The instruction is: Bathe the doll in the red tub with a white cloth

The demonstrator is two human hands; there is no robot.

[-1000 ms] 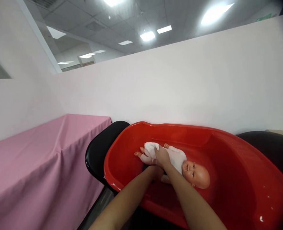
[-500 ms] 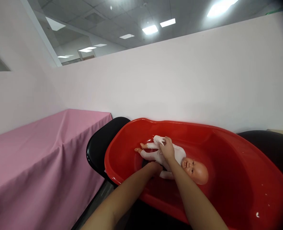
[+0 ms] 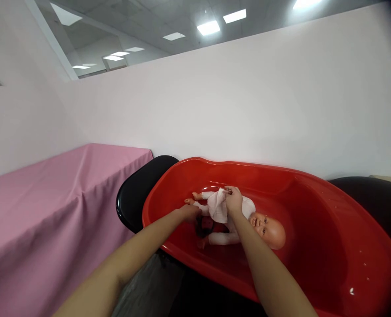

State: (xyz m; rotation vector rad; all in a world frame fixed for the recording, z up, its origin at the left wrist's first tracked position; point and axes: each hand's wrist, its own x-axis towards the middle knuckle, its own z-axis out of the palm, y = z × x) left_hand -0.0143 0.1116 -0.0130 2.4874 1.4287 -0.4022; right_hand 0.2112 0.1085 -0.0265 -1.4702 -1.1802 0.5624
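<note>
A baby doll (image 3: 270, 231) in pale clothing lies on its back in a red baby bathtub (image 3: 314, 220), head to the right and feet to the left. Over its middle, my right hand (image 3: 234, 200) is closed on a white cloth (image 3: 217, 207), which hangs spread across the doll's hips and upper legs. My left hand (image 3: 191, 213) is at the doll's near lower leg, its fingers curled against it and partly hidden. One doll arm (image 3: 222, 238) lies stretched along the near side. Below the cloth, a dark patch (image 3: 204, 225) shows on the tub floor.
Black side surfaces flank the tub, one at the left (image 3: 144, 187) and one at the right (image 3: 367, 198). A table with a pink cover (image 3: 66, 198) stands further left. The white wall (image 3: 231, 105) rises right behind the tub.
My left hand has moved left from the doll's side to its lower leg. The cloth, bunched before, now hangs open from my right hand. The view has shifted slightly.
</note>
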